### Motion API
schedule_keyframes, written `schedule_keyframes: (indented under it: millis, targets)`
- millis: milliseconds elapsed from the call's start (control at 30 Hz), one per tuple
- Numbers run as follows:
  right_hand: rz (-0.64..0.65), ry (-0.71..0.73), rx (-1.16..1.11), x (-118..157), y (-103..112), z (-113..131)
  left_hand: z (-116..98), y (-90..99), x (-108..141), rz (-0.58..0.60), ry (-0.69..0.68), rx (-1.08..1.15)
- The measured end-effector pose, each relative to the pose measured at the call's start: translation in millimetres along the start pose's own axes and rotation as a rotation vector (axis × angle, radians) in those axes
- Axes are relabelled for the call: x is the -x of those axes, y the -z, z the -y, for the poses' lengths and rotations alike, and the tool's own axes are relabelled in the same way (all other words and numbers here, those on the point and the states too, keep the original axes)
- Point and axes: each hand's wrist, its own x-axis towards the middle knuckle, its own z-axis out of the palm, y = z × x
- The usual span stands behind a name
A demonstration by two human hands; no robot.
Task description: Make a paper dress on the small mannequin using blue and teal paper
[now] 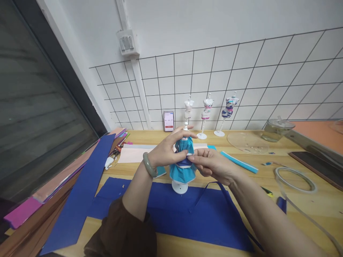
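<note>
A small white dress form (179, 188) stands upright on the table, wearing a turquoise dress (182, 174) with a dark blue band at the waist and pale trim along the edges. My left hand (171, 144), with a green bangle at the wrist, curls around the upper part of the form, its thumb pressing on the dress front. From the right, my right hand (211, 162) pinches the dress edge near the waist between thumb and fingers. The fingertips partly cover the bodice. Beneath the form's base lies a dark blue sheet (174, 217) with a thin blue strip over its right side.
Behind stand several mini dress forms (206, 107), a phone (168, 121) showing a timer, and a lidded glass bowl (277, 130). To the right lie a turquoise strip (239, 162) and a tape roll (296, 180). Coloured sheets (80, 200) are stacked left; pink paper (135, 153) lies behind.
</note>
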Motion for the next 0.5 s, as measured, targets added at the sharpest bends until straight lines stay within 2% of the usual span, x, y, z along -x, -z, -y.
schedule_keyframes:
  millis: [67, 233, 400, 500]
  targets:
    - [-0.028, 0.018, 0.121, 3.9, 6.2, 4.1, 0.7, 0.0, 0.0, -0.009, 0.014, -0.003]
    - [-0.264, 0.205, 0.396, 9.9, 10.2, 9.7, 0.1, -0.9, -0.5, -0.003, 0.026, -0.003]
    - [-0.227, 0.341, 0.538, 9.2, 0.7, 6.2, 0.4, -1.1, -0.7, -0.012, 0.013, -0.013]
    - [-0.305, 0.428, 0.675, 9.0, -4.8, 3.2, 1.1, -0.8, -0.2, -0.007, 0.02, -0.011]
